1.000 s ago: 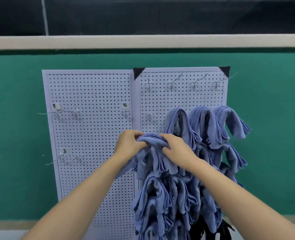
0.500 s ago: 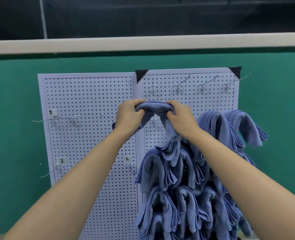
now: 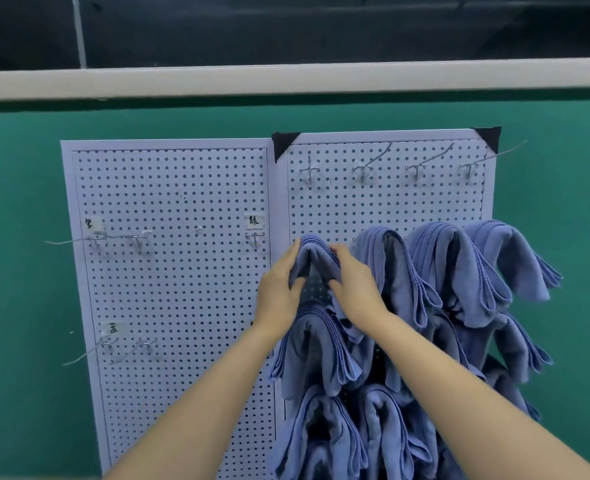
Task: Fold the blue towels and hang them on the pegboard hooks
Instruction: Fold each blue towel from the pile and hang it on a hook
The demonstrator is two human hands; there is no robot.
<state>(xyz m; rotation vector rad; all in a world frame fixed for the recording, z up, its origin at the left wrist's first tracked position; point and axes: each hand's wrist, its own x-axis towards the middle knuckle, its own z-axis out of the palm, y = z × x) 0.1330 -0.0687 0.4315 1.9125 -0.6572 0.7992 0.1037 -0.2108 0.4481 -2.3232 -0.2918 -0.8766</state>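
Left hand [image 3: 279, 289] and right hand [image 3: 355, 287] hold blue towel [image 3: 316, 251] near 绿 label [image 3: 253, 220]

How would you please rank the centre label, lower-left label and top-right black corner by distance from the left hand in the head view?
From the left hand:
1. centre label, just above it.
2. lower-left label, far left.
3. top-right black corner, upper right.

A green wall [image 3: 16, 237] spreads to either side of the left hand [image 3: 279, 289]. High above that hand runs a cream ledge [image 3: 286, 79] under a dark panel [image 3: 321, 29]. Black corner patches [image 3: 284, 143] sit above the hand; handwritten paper labels [image 3: 253, 220] lie to its left.
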